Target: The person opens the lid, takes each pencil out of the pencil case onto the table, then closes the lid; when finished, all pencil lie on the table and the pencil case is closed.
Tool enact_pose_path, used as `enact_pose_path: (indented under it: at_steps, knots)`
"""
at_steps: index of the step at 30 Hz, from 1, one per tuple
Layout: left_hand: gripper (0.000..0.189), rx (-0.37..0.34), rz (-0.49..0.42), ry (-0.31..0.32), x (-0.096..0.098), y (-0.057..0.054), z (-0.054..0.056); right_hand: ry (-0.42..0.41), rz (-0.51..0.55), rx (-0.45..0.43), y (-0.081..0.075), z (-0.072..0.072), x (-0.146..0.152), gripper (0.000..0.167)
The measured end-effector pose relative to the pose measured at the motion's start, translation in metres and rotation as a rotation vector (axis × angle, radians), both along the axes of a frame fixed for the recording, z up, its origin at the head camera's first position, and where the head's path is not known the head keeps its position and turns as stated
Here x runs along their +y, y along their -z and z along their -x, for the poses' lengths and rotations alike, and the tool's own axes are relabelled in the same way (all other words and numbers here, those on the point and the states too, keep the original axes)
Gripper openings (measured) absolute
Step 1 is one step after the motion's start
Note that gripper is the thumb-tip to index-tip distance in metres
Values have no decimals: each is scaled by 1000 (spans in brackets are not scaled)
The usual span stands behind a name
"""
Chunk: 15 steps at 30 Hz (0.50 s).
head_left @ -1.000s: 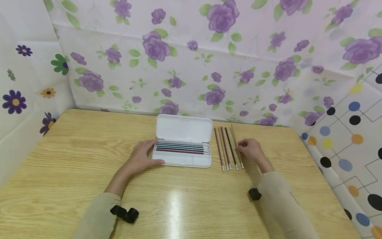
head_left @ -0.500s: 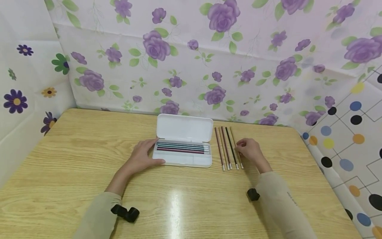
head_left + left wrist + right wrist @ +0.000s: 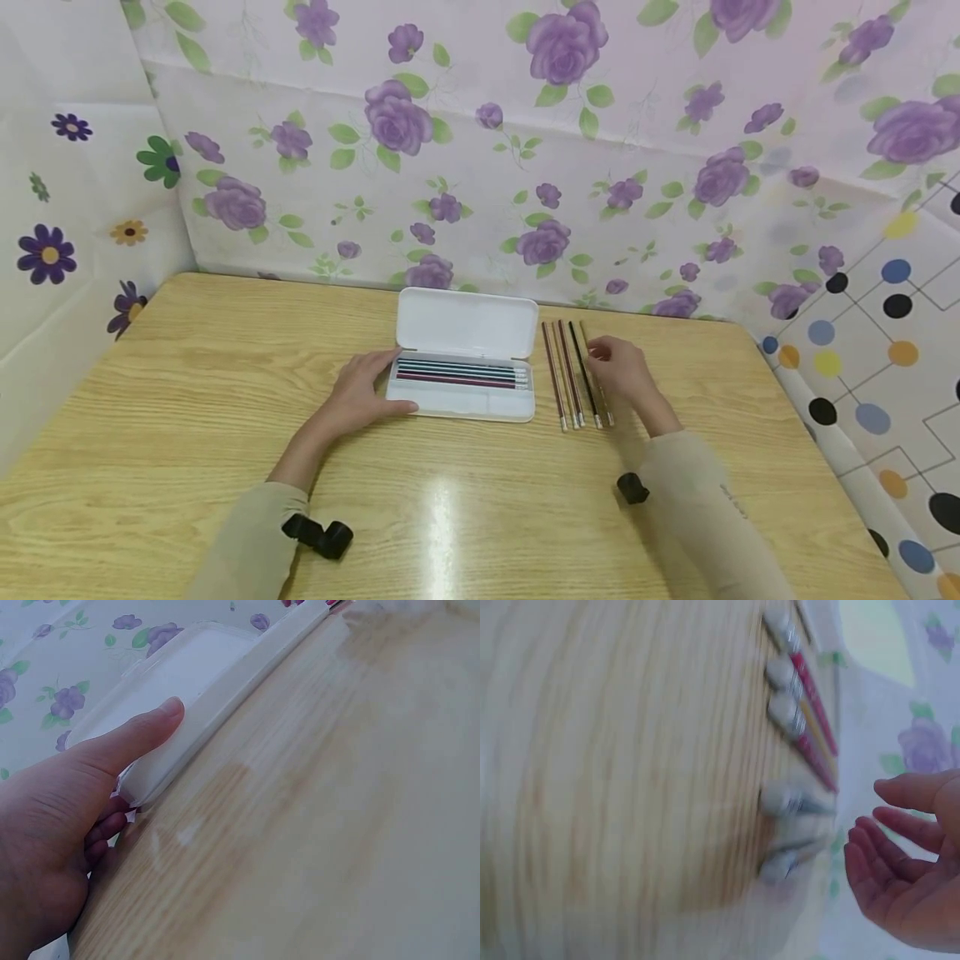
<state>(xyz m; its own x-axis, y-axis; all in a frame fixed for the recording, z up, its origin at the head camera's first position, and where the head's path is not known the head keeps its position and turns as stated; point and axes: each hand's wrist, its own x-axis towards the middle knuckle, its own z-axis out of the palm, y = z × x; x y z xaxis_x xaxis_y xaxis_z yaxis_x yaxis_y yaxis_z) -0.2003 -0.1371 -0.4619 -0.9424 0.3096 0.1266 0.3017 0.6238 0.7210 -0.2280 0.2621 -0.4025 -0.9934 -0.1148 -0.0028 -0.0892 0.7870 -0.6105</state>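
Note:
A white pencil case [image 3: 450,403] lies open on the table, its lid [image 3: 467,323] tipped back. Several green and red pencils [image 3: 457,372] with white eraser ends lie in its back groove. My left hand [image 3: 358,393] holds the case's left end; in the left wrist view the thumb [image 3: 154,729] lies along the front and the fingers bend round the end. Right of the case, several pencils stand in a row, red [image 3: 553,375], yellowish and black [image 3: 585,372]. Over the rightmost gold pencil [image 3: 583,333] is my right hand [image 3: 624,371], its fingers loosely bent, thumb apart from them.
The wooden table [image 3: 487,500] backs onto a flowered cloth [image 3: 465,167]. A dotted cloth [image 3: 847,400] hangs at the right, another flowered one at the left. Black wrist cameras [image 3: 633,488] sit on both sleeves.
My right hand has shifted a little away from me and leftward. The gold pencil's far end now lies slightly closer to the black one. The left hand stays on the case.

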Motion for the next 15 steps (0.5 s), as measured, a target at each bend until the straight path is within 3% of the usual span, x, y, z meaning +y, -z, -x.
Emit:
enact_pose_path:
  at_steps: [6, 15]
  knots:
    - [95, -6, -3, -6, -1, 0, -1, -137, 10, 82, -4, -2, -31, 29]
    - [95, 2, 3, -4, 0, 0, 0, -317, 23, 78, -2, -3, -78, 25]
